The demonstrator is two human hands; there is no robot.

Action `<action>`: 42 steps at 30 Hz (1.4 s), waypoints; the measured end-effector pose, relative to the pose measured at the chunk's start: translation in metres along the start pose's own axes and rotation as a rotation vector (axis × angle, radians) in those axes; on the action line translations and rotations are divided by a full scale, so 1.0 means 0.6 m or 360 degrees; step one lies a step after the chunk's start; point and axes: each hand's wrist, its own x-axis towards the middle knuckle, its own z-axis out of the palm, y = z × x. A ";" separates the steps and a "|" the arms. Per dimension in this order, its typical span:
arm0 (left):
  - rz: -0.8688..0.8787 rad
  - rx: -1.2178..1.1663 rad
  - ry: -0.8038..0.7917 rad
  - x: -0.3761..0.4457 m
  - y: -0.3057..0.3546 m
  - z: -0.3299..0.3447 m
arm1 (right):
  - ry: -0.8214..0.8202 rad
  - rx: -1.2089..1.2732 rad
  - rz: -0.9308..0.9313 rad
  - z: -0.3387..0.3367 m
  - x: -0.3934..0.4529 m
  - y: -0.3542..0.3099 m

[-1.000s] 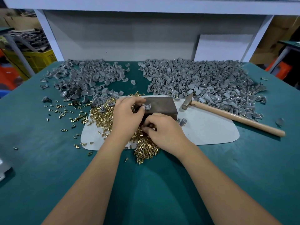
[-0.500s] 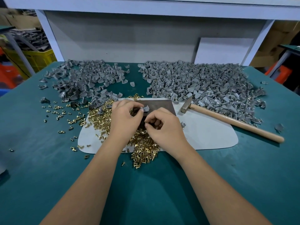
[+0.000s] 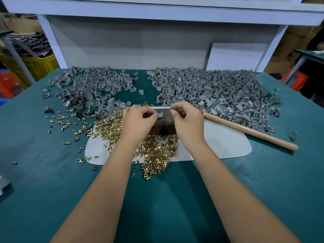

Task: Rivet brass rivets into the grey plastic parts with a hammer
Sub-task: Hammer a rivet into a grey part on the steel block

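Green table (image 3: 52,181) carries two heaps of grey plastic parts (image 3: 219,90), a spill of brass rivets (image 3: 156,153) and the hammer (image 3: 249,131) lying at right. Left hand (image 3: 138,123) pinches one grey part (image 3: 160,114) over the dark block (image 3: 166,118). Right hand (image 3: 187,120) has fingertips curled together; whether they hold a rivet cannot be told.

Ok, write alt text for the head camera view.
Left hand pinches a grey plastic part over a dark block, right hand beside it; brass rivets, grey part piles and a hammer lie around.
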 end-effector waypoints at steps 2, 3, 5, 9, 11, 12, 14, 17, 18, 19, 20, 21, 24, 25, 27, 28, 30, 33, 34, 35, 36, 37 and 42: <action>0.0062 0.0015 0.0024 -0.004 -0.005 0.006 | -0.0040 -0.0010 0.0014 0.004 0.015 -0.002; 0.0095 0.0045 0.0047 -0.005 -0.008 0.007 | -0.0076 0.0002 0.0033 0.007 0.020 -0.004; 0.0150 0.0104 0.0087 -0.005 -0.014 0.006 | -0.0164 0.0000 0.0074 0.016 0.026 -0.005; 0.0159 0.0063 0.0101 -0.006 -0.018 0.004 | -0.0164 -0.0195 0.0082 0.031 0.027 -0.002; 0.0162 0.0091 0.0110 -0.008 -0.018 0.008 | -0.0138 -0.0237 0.0071 0.033 0.025 0.000; 0.0163 0.0096 0.0113 -0.009 -0.017 0.008 | -0.0137 -0.0242 0.0063 0.033 0.025 0.001; 0.0159 0.0080 0.0107 -0.009 -0.017 0.007 | -0.0144 -0.0240 0.0050 0.033 0.022 0.003; 0.0153 0.0043 0.0088 -0.009 -0.018 0.006 | -0.0177 -0.0241 0.0023 0.030 0.020 0.005; 0.0148 0.0035 0.0083 -0.009 -0.019 0.006 | -0.0194 -0.0241 0.0015 0.029 0.019 0.006; 0.0142 0.0032 0.0079 -0.009 -0.019 0.006 | -0.0208 -0.0238 0.0011 0.028 0.019 0.006; 0.0138 0.0027 0.0076 -0.009 -0.020 0.007 | -0.0213 -0.0233 0.0012 0.027 0.019 0.007; 0.0133 0.0016 0.0070 -0.010 -0.020 0.007 | -0.0210 -0.0226 0.0021 0.026 0.018 0.007; 0.0119 -0.0059 0.0040 -0.009 -0.021 0.005 | -0.0193 -0.0190 0.0076 0.026 0.019 0.003; 0.0119 -0.0076 0.0031 -0.008 -0.021 0.004 | -0.0189 -0.0193 0.0090 0.027 0.020 0.002; 0.0128 -0.0088 0.0019 -0.008 -0.022 0.003 | -0.0178 -0.0222 0.0112 0.030 0.020 0.001; 0.0136 -0.0091 0.0016 -0.008 -0.022 0.003 | -0.0169 -0.0242 0.0121 0.031 0.019 0.001; 0.0143 -0.0096 0.0003 -0.008 -0.023 0.003 | -0.0154 -0.0274 0.0123 0.033 0.018 0.000; 0.0149 -0.0078 -0.0009 -0.007 -0.023 0.004 | -0.0164 -0.0276 0.0086 0.032 0.016 -0.001; 0.0152 -0.0076 -0.0010 -0.007 -0.023 0.004 | -0.0173 -0.0264 0.0070 0.031 0.015 -0.001; 0.0156 -0.0080 -0.0010 -0.006 -0.023 0.004 | -0.0184 -0.0253 0.0055 0.029 0.015 -0.001; 0.0161 -0.0086 -0.0010 -0.006 -0.023 0.004 | -0.0192 -0.0246 0.0044 0.029 0.014 -0.001; 0.0164 -0.0092 -0.0009 -0.006 -0.023 0.004 | -0.0194 -0.0248 0.0036 0.028 0.014 -0.001; 0.0161 -0.0148 -0.0024 -0.007 -0.022 0.004 | -0.0157 -0.0293 0.0067 0.032 0.014 -0.003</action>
